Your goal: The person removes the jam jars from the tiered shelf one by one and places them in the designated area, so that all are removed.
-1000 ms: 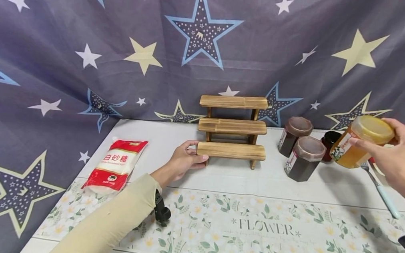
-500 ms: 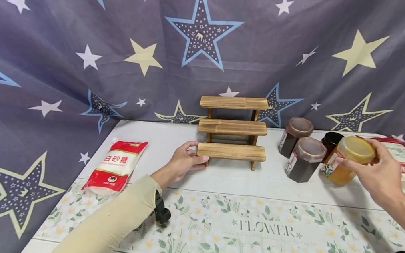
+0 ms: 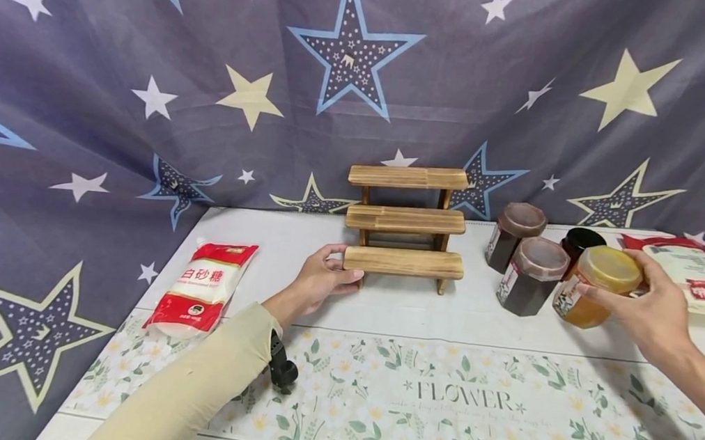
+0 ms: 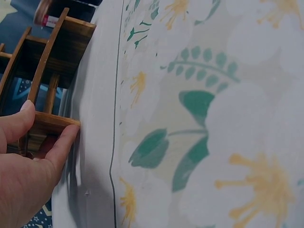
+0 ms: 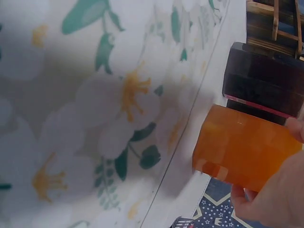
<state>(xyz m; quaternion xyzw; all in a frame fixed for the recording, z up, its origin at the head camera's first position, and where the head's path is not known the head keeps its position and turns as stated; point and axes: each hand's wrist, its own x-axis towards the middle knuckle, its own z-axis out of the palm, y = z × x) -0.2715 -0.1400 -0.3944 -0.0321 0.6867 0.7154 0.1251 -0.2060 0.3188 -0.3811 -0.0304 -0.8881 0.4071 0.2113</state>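
My right hand grips a jar of amber honey with a yellow lid, thumb on one side and fingers on the other. The jar stands low at the table, close beside a dark jar with a hazy lid; in the right wrist view the honey jar sits right by that dark jar. My left hand holds the left end of the lowest step of a three-tier wooden stand. In the left wrist view, thumb and fingers pinch the stand's leg.
A second dark jar stands behind, with a black-lidded jar partly hidden by the honey. A red and white bag lies at the far right. At left lies a sugar bag. A star-patterned curtain hangs behind the table.
My right hand has carried the honey jar left and down to the table beside the dark jars, bringing it from tilted to upright. My left hand stays on the stand.
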